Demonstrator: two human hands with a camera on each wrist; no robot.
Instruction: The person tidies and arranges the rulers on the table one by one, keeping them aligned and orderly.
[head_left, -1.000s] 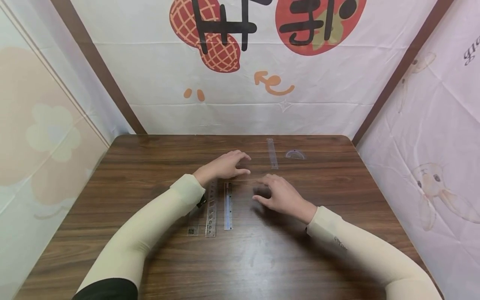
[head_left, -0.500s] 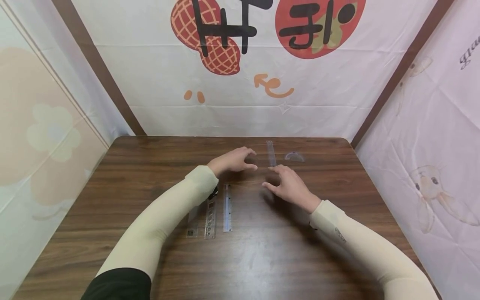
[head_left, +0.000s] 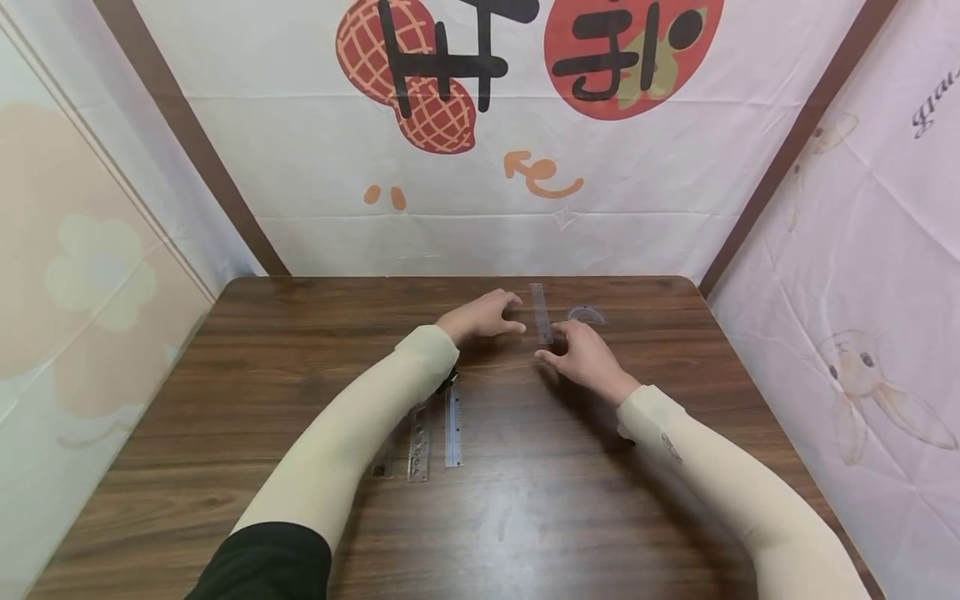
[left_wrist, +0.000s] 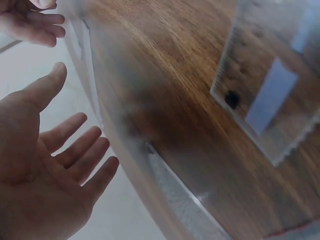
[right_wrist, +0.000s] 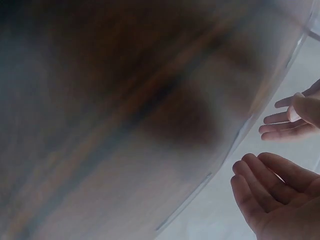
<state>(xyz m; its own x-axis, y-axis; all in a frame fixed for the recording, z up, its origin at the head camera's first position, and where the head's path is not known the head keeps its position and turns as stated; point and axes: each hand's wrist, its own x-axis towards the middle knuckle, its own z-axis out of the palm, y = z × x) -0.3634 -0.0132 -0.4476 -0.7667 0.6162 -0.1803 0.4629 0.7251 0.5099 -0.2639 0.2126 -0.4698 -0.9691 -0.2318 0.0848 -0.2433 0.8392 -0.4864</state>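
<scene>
A clear ruler point(head_left: 541, 310) lies near the far side of the table, between my two hands. My left hand point(head_left: 483, 315) is just left of it, fingers loosely bent and holding nothing; in the left wrist view its palm and spread fingers show. Beside the ruler's near end is my right hand point(head_left: 587, 354), thumb and fingers apart; whether it touches the ruler cannot be told. Just beyond the right hand lies a clear protractor point(head_left: 588, 315). In the right wrist view, the right hand's fingers point(right_wrist: 257, 180) are relaxed with nothing in them.
Nearer me, a ruler with a blue stripe point(head_left: 453, 437), a clear stencil ruler point(head_left: 419, 454) and another clear piece point(head_left: 383, 465) lie side by side. My left forearm point(head_left: 360, 417) partly covers them. A printed cloth wall point(head_left: 465, 237) rises behind the brown wooden table point(head_left: 525, 517).
Both hands have moved right and farther from me, toward the clear ruler near the protractor. The left forearm now covers more of the nearer rulers.
</scene>
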